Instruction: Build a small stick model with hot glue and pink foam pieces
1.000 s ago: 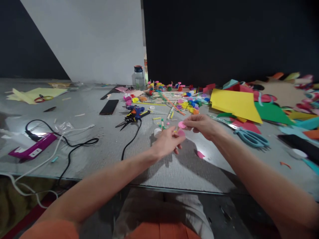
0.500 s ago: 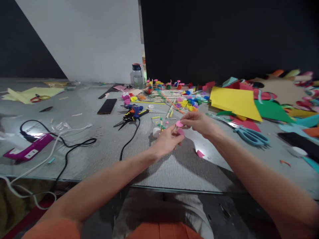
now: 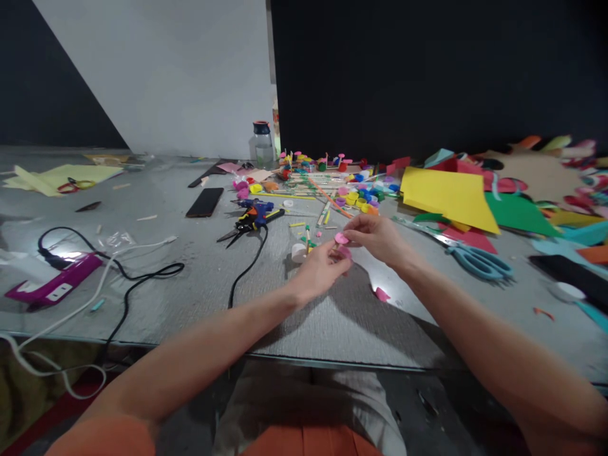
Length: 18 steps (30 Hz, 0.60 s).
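Note:
My left hand [image 3: 319,269] is closed on a small piece with pink discs, its fingertips around a short pale stick that is mostly hidden. The lower pink disc [image 3: 345,253] shows at its fingers. Just above, the thumb and fingertips of my right hand [image 3: 377,238] pinch the edge of the upper pink disc [image 3: 341,239]. Left of my left hand, a white bottle cap [image 3: 298,253] and a small green-and-yellow stick piece [image 3: 308,239] are on the table. A pink scrap [image 3: 382,294] lies below my right hand.
Pliers [image 3: 243,227] and a blue glue gun [image 3: 256,204] with a black cord lie to the left. Coloured bottle caps [image 3: 363,197] and sticks cover the back. Blue-handled scissors [image 3: 479,261] and yellow paper [image 3: 446,196] are rightward. A purple power strip [image 3: 57,282] sits far left.
Both hands stay in almost the same place. The lower pink disc has tilted slightly and shows a little differently between the fingers.

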Each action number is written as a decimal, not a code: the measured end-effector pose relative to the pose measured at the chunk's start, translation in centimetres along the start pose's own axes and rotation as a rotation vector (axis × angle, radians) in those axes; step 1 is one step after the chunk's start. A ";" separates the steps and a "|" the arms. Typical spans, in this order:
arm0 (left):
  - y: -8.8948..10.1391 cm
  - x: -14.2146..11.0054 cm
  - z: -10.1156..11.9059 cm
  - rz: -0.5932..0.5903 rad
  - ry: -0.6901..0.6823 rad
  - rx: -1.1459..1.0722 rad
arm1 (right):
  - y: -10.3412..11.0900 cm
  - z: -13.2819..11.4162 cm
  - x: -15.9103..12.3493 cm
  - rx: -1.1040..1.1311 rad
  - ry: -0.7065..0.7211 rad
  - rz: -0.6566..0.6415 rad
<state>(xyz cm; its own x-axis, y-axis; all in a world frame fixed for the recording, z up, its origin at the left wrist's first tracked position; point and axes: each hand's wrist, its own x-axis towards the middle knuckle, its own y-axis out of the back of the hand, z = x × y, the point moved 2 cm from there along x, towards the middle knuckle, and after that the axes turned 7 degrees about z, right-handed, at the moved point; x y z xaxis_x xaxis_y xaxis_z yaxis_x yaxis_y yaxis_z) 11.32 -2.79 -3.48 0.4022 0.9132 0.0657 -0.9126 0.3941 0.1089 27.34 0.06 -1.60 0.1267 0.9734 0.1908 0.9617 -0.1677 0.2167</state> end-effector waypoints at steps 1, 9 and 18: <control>0.0 0.0 0.0 -0.002 0.000 -0.003 | 0.0 -0.1 0.0 -0.001 0.000 0.006; 0.0 0.1 0.0 0.010 0.011 0.007 | 0.1 -0.4 -0.1 -0.052 0.025 0.036; -0.1 0.0 0.0 0.030 0.021 -0.004 | 0.1 0.4 -0.2 -0.261 0.162 0.037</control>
<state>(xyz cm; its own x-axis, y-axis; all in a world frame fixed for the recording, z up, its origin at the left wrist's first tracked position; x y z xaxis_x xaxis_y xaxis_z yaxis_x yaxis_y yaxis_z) 11.39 -2.79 -3.45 0.3733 0.9264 0.0484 -0.9244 0.3671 0.1031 27.50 -0.08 -2.00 0.0999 0.9319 0.3487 0.8598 -0.2572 0.4411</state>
